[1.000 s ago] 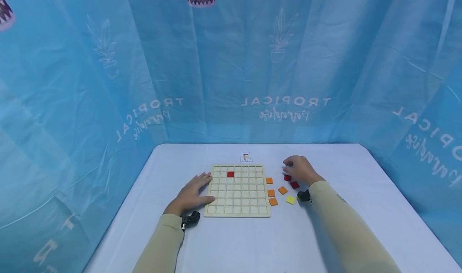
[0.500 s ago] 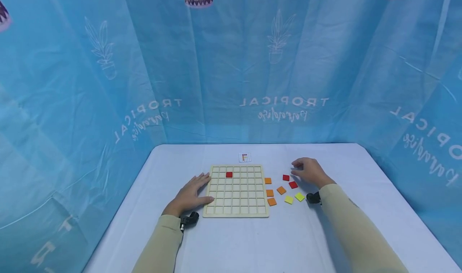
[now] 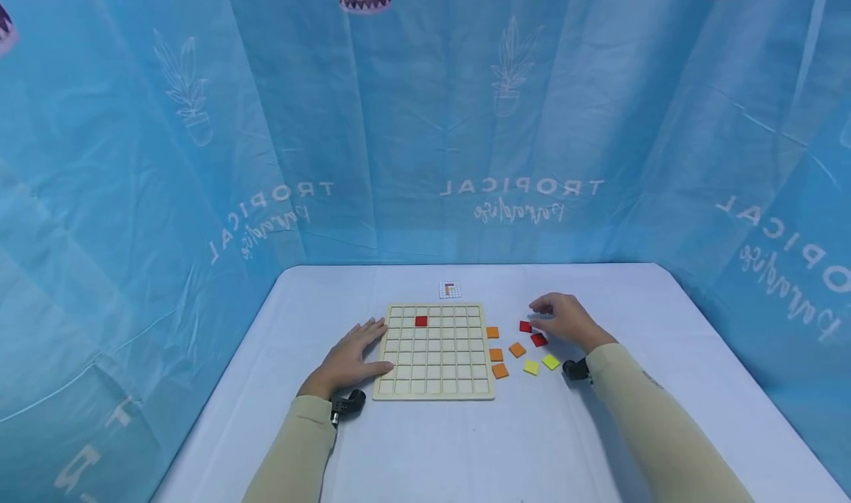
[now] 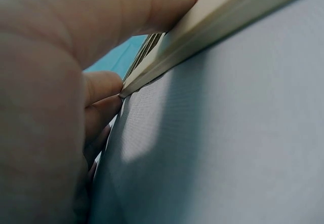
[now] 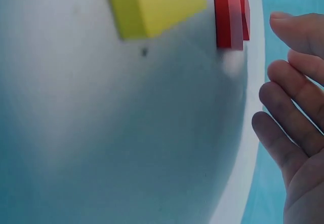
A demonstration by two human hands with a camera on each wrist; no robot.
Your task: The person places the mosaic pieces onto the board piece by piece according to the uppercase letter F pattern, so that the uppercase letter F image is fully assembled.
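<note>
My left hand rests at the left edge of a pale wooden grid board, fingers and thumb spread. In the left wrist view its thumb lies on the board's raised rim. One red square tile sits in a cell of the second row from the top. To the right of the board, my right hand hovers just above the table, its fingers loosely bent and nothing between them. Close by its fingertips lie two loose tiles, a red one and a second red one.
Two yellow tiles lie nearer my right wrist. Several orange tiles lie between them and the board's right edge. Behind the board is a small card printed with a coloured grid pattern. Blue curtains enclose the white table.
My right hand has moved right, then slightly back left toward the red tiles, and a second yellow tile has come into sight. The left hand has stayed at the board's edge.
</note>
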